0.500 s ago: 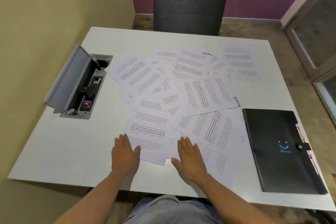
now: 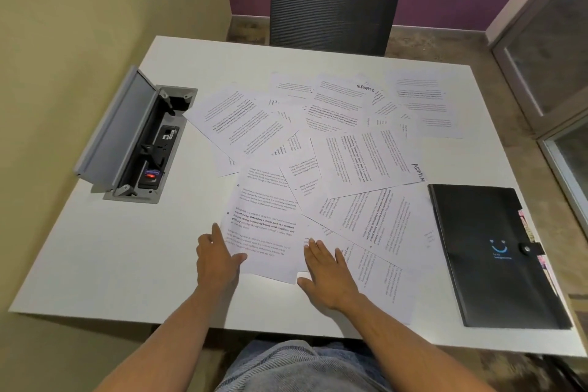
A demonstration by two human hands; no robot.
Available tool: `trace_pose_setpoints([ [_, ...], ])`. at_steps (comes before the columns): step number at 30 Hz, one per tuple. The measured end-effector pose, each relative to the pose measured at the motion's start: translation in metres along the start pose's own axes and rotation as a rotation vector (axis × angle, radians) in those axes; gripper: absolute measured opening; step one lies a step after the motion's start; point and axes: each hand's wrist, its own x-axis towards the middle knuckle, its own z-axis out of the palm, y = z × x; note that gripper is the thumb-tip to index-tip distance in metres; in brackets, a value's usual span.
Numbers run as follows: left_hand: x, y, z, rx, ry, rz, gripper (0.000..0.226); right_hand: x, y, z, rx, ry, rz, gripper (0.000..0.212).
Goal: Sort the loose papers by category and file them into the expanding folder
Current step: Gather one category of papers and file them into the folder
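Note:
Several loose printed papers (image 2: 334, 149) lie scattered and overlapping across the middle of the white table (image 2: 95, 248). One sheet is hand-marked SPORTS (image 2: 365, 88), another ADMIN (image 2: 418, 172). The black expanding folder (image 2: 490, 251) lies closed at the right, its snap strap fastened and coloured tabs showing along its right edge. My left hand (image 2: 216, 259) lies flat at the left edge of the nearest sheet (image 2: 267, 232), fingers straight. My right hand (image 2: 331, 274) rests flat on the sheets beside it, fingers spread. Neither hand grips anything.
An open cable and power box (image 2: 143, 143) with its grey lid raised is set into the table at the left, by the yellow wall. A dark office chair (image 2: 334, 0) stands at the far side. A glass door frame (image 2: 547, 73) is at the right.
Both hands have stayed near the front papers; the left hand has slid slightly left, off the nearest sheet's corner.

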Motion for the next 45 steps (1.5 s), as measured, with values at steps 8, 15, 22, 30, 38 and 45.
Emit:
trace_pose_setpoints([
  [8, -0.011, -0.005, -0.022, -0.453, -0.051, -0.011, 0.053, 0.001, 0.0, -0.005, 0.087, -0.006, 0.01, 0.073],
  [15, -0.029, -0.049, -0.052, -0.693, -0.063, -0.045, 0.03, 0.009, -0.009, -0.002, 0.31, 0.127, 0.094, 0.052],
  [22, -0.045, -0.08, -0.057, -0.954, -0.129, -0.156, 0.036, 0.008, -0.047, -0.021, 0.927, 0.206, 0.192, 0.056],
  [30, -0.056, -0.067, -0.046, -0.957, -0.248, -0.125, 0.034, 0.01, -0.064, -0.043, 1.416, 0.063, 0.16, 0.031],
  [38, -0.042, -0.03, -0.032, -0.829, -0.251, -0.085, 0.02, 0.001, -0.013, -0.038, 1.277, 0.332, 0.303, 0.045],
  [45, -0.02, 0.007, -0.011, -0.532, -0.041, -0.021, 0.016, -0.026, 0.03, -0.037, 1.346, 0.451, 0.382, 0.049],
])
